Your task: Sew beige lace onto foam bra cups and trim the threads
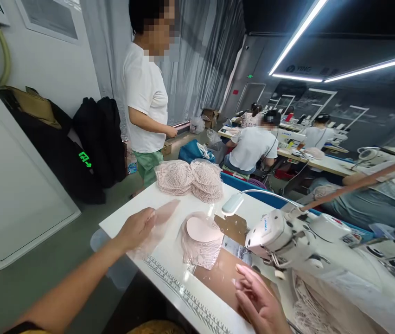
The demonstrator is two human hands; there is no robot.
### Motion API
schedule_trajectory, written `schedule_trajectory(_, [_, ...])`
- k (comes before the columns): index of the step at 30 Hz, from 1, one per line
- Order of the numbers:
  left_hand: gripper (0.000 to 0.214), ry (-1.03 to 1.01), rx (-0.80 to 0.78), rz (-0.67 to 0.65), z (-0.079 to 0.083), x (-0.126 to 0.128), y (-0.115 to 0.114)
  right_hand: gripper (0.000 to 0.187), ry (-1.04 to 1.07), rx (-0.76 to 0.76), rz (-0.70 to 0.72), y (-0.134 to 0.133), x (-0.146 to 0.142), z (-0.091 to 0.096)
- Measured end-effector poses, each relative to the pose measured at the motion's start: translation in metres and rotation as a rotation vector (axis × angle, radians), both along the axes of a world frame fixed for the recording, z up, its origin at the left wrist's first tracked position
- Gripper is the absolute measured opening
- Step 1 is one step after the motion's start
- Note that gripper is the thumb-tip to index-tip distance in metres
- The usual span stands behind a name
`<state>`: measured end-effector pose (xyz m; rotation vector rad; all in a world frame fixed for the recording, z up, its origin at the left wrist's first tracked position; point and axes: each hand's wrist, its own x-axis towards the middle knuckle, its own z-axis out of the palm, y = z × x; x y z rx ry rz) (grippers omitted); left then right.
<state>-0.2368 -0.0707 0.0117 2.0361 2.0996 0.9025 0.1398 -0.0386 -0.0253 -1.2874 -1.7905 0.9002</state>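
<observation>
My left hand (138, 229) is closed on a piece of sheer pale pink fabric (165, 214) over the left side of the white table (128, 214). A pink lace bra cup (202, 239) lies mid-table, with a smooth pad (202, 229) showing on top. My right hand (258, 297) is near it, over a brown panel (218, 273), fingers apart and curled a little, with nothing in them. Two stacks of pink lace cups, a left stack (175, 178) and a right stack (207, 181), sit side by side at the far edge.
A white sewing machine (288, 236) stands on the right, a small lamp (232, 203) reaching out before it. Printed ruler marks (183, 287) run along the near edge. More lace (312, 301) hangs at the lower right. One person (147, 102) stands beyond the table; others sit at machines.
</observation>
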Motion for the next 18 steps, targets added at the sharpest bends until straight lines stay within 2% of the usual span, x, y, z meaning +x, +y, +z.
schedule_trajectory(2, [0.024, -0.114, 0.079, -0.151, 0.005, 0.030, -0.012, 0.067, 0.251, -0.159, 0.117, -0.019, -0.025, 0.011])
schedule_trajectory(4, [0.019, -0.152, 0.140, -0.354, 0.006, 0.064, -0.018, 0.076, 0.463, -0.259, 0.209, -0.033, -0.052, 0.019])
schedule_trajectory(6, [0.018, -0.183, 0.168, -0.526, 0.005, 0.096, -0.020, 0.064, 0.585, -0.370, 0.233, -0.040, -0.073, 0.024])
schedule_trajectory(8, [0.019, -0.283, 0.125, -0.607, 0.004, 0.119, -0.020, 0.044, 0.680, -0.458, 0.165, -0.043, -0.081, 0.027])
schedule_trajectory(11, [0.029, -0.539, -0.053, -0.597, 0.004, 0.134, -0.019, 0.032, 0.814, -0.500, 0.060, -0.045, -0.072, 0.027])
schedule_trajectory(14, [0.036, -0.820, -0.234, -0.553, 0.000, 0.134, -0.013, 0.038, 0.926, -0.461, 0.022, -0.049, -0.054, 0.026])
schedule_trajectory(18, [0.030, -1.288, -0.478, -0.465, -0.010, 0.140, 0.001, 0.045, 1.046, -0.498, 0.066, -0.053, -0.039, 0.026])
